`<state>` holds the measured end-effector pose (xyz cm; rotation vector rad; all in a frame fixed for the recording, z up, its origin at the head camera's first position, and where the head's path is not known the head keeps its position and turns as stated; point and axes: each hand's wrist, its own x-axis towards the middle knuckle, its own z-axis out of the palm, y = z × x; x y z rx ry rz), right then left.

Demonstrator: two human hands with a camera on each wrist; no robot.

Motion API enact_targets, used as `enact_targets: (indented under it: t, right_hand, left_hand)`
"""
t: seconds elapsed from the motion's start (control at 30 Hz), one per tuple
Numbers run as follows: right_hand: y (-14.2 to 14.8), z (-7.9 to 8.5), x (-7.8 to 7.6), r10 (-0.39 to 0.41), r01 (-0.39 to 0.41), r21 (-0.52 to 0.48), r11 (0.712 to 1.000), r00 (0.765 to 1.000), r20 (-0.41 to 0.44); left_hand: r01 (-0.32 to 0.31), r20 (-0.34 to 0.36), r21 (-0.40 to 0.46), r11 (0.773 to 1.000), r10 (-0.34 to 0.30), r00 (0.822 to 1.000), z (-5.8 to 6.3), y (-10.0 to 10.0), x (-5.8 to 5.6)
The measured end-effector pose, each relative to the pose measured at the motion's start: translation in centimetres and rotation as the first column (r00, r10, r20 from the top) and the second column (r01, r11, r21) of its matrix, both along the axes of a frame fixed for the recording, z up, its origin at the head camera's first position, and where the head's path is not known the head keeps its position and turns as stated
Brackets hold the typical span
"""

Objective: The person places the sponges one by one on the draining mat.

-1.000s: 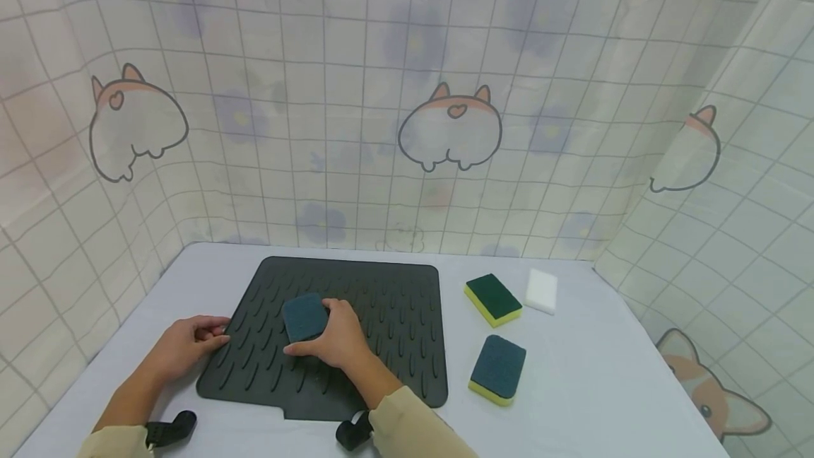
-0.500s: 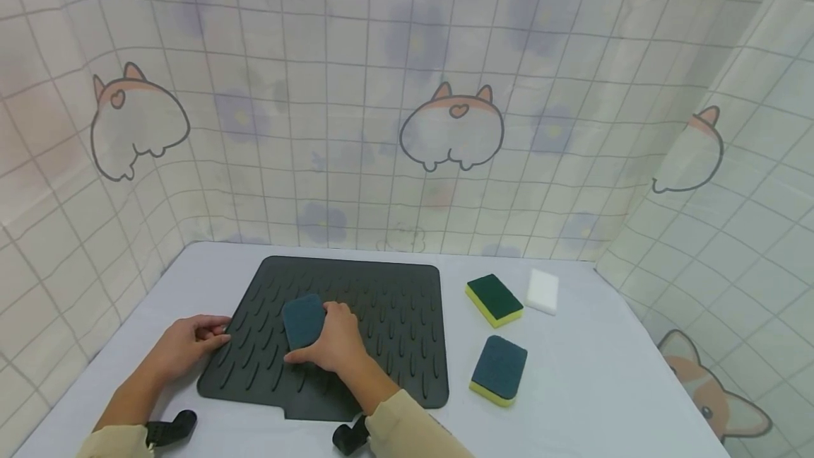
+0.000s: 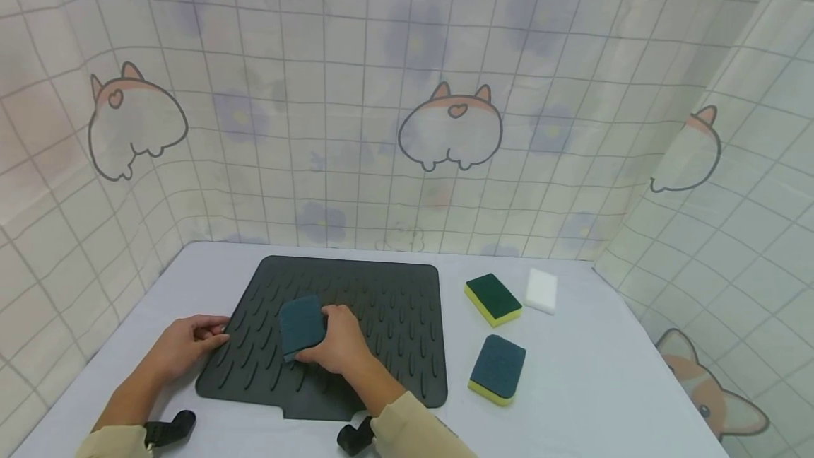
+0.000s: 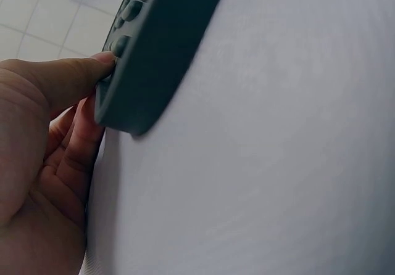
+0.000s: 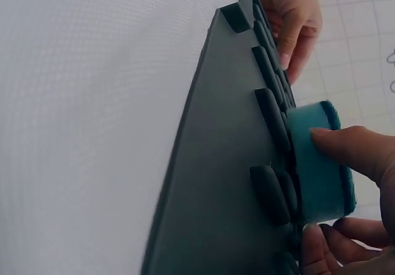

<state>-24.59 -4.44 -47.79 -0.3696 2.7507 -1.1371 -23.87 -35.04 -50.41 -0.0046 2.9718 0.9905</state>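
My right hand (image 3: 342, 340) grips a scouring sponge (image 3: 302, 325), dark blue scouring face up, on the dark drying mat (image 3: 381, 288) with raised ridges. In the right wrist view, the thumb lies along the side of the sponge (image 5: 318, 170), other fingers at its far side; its foam side sits right at the ridges. At the left edge of the mat, my left hand (image 3: 181, 346) pinches the rim. The left wrist view shows the thumb on the ridged top of the mat (image 4: 157, 59) and curled fingers at its edge.
Right of the mat lie a green-topped yellow sponge (image 3: 492, 299), a blue-topped yellow sponge (image 3: 498, 369) and a white block (image 3: 541, 290). All rest on a white-covered table (image 3: 591, 373). A grid-patterned curtain (image 3: 356, 90) surrounds the back and sides.
The sponge has shifted slightly left and toward the near side of the mat, with the right hand still holding it. The left hand stays at the mat's edge.
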Motion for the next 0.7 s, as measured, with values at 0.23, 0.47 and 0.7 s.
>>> enact_targets:
  t: [0.23, 0.47, 0.7]
  right_hand:
    - [-0.3, 0.1, 0.1, -0.019, 0.019, -0.053, 0.998, 1.0, 0.001]
    - [-1.0, 0.0, 0.0, -0.035, 0.036, -0.117, 0.992, 0.999, 0.014]
    - [-1.6, 0.1, 0.2, -0.051, 0.055, -0.138, 0.989, 0.998, 0.034]
  left_hand:
    - [0.01, -0.008, 0.001, 1.0, -0.01, 1.0, 0.0, 0.0, 0.1]
    - [0.004, 0.011, 0.001, 1.0, -0.004, 1.0, 0.1, 0.0, 0.1]
    - [0.004, 0.011, -0.006, 1.0, -0.003, 1.0, 0.0, 0.0, 0.1]
